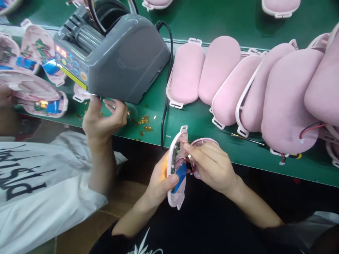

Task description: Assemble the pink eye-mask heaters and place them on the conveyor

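My left hand (160,181) grips an open white-and-pink shell half (175,197) on edge in front of the table, thumb on its blue battery (180,176). A green circuit board (175,157) and red wires show inside. My right hand (212,164) pinches at the wires near the board and holds the other pink shell half (203,142) behind it.
A co-worker's hand (102,118) in a white shirt reaches under a grey tape dispenser (119,56) with a black cable (165,106). A row of pink padded shells (265,91) lies overlapped on the green table (196,120). Open shells with batteries (39,102) sit at left.
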Available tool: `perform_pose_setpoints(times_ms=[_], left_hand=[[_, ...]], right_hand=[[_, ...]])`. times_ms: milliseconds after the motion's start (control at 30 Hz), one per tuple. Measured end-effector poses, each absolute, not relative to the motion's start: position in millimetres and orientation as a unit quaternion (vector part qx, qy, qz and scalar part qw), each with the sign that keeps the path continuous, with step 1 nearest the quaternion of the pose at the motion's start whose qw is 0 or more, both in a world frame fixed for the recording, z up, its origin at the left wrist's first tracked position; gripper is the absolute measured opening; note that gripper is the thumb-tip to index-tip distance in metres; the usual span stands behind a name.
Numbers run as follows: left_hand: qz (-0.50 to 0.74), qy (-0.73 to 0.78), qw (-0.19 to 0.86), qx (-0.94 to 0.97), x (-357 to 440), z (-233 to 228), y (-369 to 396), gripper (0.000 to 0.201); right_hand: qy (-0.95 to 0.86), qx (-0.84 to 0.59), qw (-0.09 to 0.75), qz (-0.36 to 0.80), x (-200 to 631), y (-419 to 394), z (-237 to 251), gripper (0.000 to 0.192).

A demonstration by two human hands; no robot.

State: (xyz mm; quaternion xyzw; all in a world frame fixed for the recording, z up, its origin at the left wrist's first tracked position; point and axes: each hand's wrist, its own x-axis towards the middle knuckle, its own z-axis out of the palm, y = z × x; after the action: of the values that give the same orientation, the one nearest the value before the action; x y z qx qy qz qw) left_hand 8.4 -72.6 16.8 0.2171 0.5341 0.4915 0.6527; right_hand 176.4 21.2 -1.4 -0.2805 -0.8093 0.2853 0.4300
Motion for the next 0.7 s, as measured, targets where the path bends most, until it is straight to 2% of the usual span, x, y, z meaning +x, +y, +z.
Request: perform_pose_setpoints(times_ms=[100, 233, 333, 500, 700], left_hand=[[0.492, 0.534, 0.648, 0.23, 9.5, 16.8, -71.9, 0.084], [0.488, 0.539, 0.643, 0.243, 8.7, 15.4, -72.6, 0.083], [0.488, 0.542, 0.629, 0.267, 8.4, 15.1, -71.5, 0.086], [0.478, 0.545, 0.627, 0.285, 8.4, 17.3, -68.3, 0.095], [0.474, 0.546, 0.617, 0.31, 7.3, 17.1, -67.1, 0.091]], right_hand=[[-0.805, -0.28, 0.449, 0.269, 176.4, 21.1, -2.7, 0.049], [-0.82, -0.288, 0.433, 0.237, 177.0, 22.3, -1.7, 0.027], [-0.819, -0.283, 0.426, 0.259, 176.6, 23.7, 0.0, 0.014], [-0.818, -0.283, 0.412, 0.284, 176.5, 26.4, 5.0, 0.008], [-0.824, -0.295, 0.389, 0.287, 180.2, 28.5, 8.8, 0.014]])
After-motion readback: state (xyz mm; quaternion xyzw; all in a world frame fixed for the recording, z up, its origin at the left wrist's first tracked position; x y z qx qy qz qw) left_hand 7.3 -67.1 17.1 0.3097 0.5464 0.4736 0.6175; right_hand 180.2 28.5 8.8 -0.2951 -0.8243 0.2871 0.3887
